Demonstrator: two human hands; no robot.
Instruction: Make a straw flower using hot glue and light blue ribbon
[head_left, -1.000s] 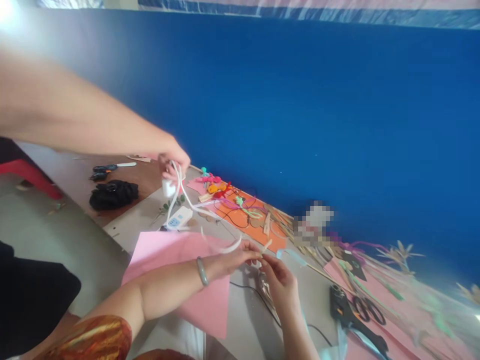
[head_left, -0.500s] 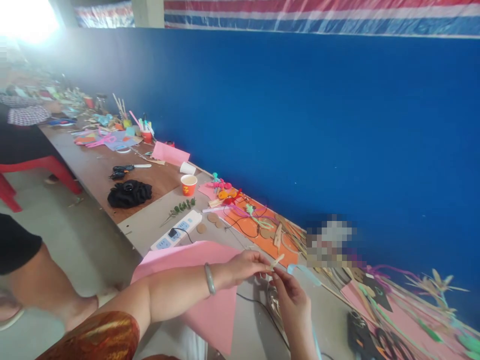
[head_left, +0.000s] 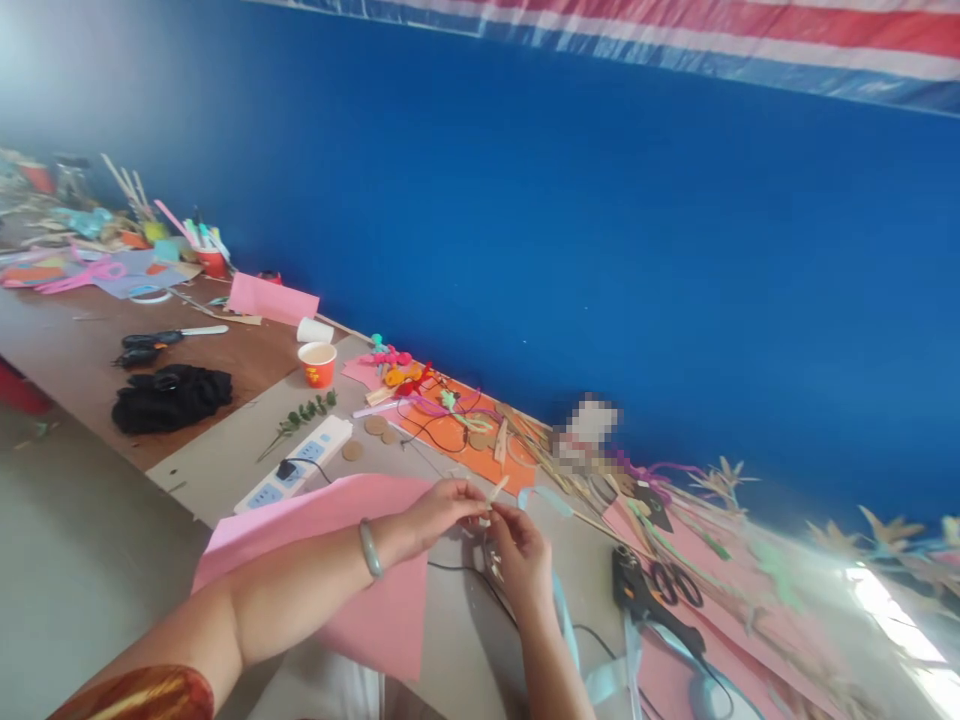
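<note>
Over the table, my left hand [head_left: 454, 505] and my right hand [head_left: 521, 550] meet fingertip to fingertip. Both are closed around a small pale strip [head_left: 498, 489] that looks like dried husk or leaf; its tip sticks up between them. Its lower part is hidden by my fingers. Under my left forearm lies a large pink paper sheet [head_left: 390, 620]. A light blue ribbon [head_left: 564, 620] hangs behind my right wrist. To the right of that hand rest a black glue gun [head_left: 652, 600] and dark-handled scissors [head_left: 676, 585].
A white power strip [head_left: 296, 465] with a plug stands left of the pink sheet. Behind it are a leafy sprig [head_left: 300, 425] and a red paper cup [head_left: 316, 366]. Orange paper [head_left: 442, 430] with craft scraps runs along the blue wall [head_left: 525, 220]. A black cloth bundle [head_left: 172, 398] lies left.
My view has swung to the right, so the glue gun and scissors show more fully and the person at left is out of sight. Both hands still hold the pale strip.
</note>
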